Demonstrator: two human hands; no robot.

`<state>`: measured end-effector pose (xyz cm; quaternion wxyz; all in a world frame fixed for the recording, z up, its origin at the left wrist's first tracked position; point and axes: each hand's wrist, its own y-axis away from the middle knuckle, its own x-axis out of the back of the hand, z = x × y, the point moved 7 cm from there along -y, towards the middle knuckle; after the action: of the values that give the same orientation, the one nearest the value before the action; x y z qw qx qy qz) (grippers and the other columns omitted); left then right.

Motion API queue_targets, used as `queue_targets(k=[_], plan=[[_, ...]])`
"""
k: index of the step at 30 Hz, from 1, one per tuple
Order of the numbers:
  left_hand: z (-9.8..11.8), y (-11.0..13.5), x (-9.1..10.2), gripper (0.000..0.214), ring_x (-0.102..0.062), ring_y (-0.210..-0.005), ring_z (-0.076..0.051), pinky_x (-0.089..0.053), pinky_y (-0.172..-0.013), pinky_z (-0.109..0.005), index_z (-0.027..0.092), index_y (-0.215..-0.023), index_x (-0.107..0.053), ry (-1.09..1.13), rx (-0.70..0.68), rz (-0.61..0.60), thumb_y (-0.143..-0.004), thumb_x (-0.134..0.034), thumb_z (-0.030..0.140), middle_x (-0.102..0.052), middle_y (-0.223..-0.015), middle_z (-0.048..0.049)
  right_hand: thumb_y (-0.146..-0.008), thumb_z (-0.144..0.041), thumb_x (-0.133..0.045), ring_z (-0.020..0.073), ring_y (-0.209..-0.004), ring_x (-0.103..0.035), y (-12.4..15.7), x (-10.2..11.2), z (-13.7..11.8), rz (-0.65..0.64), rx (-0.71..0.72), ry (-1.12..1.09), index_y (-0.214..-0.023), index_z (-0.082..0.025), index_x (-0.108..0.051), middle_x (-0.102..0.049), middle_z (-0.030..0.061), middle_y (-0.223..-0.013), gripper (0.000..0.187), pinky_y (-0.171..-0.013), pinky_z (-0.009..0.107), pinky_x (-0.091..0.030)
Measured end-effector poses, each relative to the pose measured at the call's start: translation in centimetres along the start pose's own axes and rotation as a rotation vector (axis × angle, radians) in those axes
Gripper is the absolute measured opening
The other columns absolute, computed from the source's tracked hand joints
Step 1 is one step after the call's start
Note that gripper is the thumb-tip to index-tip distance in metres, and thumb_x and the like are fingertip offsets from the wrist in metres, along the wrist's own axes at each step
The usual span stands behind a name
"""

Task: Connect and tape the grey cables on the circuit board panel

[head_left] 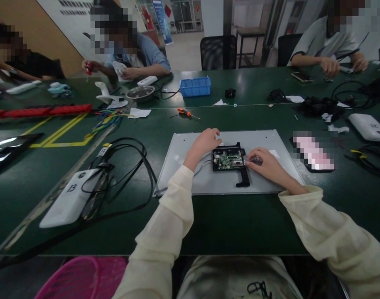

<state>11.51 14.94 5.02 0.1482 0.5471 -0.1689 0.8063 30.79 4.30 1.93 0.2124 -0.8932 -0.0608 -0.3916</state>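
Note:
A flat grey panel (205, 183) lies on the table before me. On it sits a black plastic bracket (243, 178) around a green circuit board (229, 161). My left hand (205, 143) is at the bracket's upper left corner, fingers bent and thumb slightly apart, with nothing visible in them. Thin grey cables (204, 163) run out under that wrist. At the board's right edge, my right hand (264, 165) is closed on a small dark-handled tool (256, 160); its tip points toward the board and its exact kind is unclear.
An orange-black screwdriver (184, 112) lies beyond the panel. To the left are a white power bank (69, 199) and looped black cables (143, 155); to the right, a phone (314, 153). A blue basket (195, 87) and metal bowl (140, 94) stand farther back. Several people sit opposite.

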Motion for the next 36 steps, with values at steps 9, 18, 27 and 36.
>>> queue_targets(k=[9, 18, 27, 36], plan=[[-0.3, -1.0, -2.0, 0.028, -0.059, -0.078, -0.02, -0.044, -0.072, -0.028, 0.012, -0.1, -0.065, 0.01, 0.035, -0.1, -0.077, -0.062, 0.027, -0.066, -0.088, -0.0088, -0.085, -0.031, -0.058, 0.0232, -0.089, -0.059, -0.2, 0.0, 0.1, 0.006, -0.03, -0.065, -0.079, -0.022, -0.062, -0.063, 0.0059, -0.09, 0.012, -0.08, 0.039, -0.046], [-0.3, -1.4, -2.7, 0.013, -0.055, -0.067, -0.016, -0.041, -0.066, -0.028, 0.013, -0.076, -0.066, 0.019, 0.009, -0.078, -0.074, -0.061, 0.025, -0.065, -0.074, -0.0065, -0.082, -0.033, -0.063, 0.0242, -0.096, -0.06, 0.1, -0.1, -0.2, -0.006, 0.012, -0.06, -0.085, -0.024, -0.067, -0.065, 0.0059, -0.097, 0.011, -0.088, 0.043, -0.046], [-1.1, -1.7, -2.2, 0.012, -0.055, -0.068, -0.016, -0.04, -0.066, -0.028, 0.014, -0.074, -0.068, 0.159, 0.053, 0.017, -0.073, -0.057, 0.019, -0.062, -0.07, -0.0036, -0.082, -0.041, -0.06, 0.021, -0.079, -0.063, 0.0, 1.9, 3.0, 0.183, -0.162, -0.158, -0.081, -0.022, -0.068, -0.065, 0.0071, -0.094, 0.021, -0.067, 0.036, -0.053], [-1.9, -1.5, -2.6, 0.015, -0.057, -0.076, -0.017, -0.043, -0.071, -0.028, 0.014, -0.088, -0.065, 0.161, 0.146, 0.074, -0.074, -0.061, 0.018, -0.065, -0.084, -0.0069, -0.083, -0.036, -0.059, 0.0248, -0.084, -0.061, 0.1, 2.6, 4.9, 0.238, -0.17, 0.068, -0.09, -0.02, -0.07, -0.065, 0.0103, -0.097, 0.021, -0.076, 0.042, -0.051]])
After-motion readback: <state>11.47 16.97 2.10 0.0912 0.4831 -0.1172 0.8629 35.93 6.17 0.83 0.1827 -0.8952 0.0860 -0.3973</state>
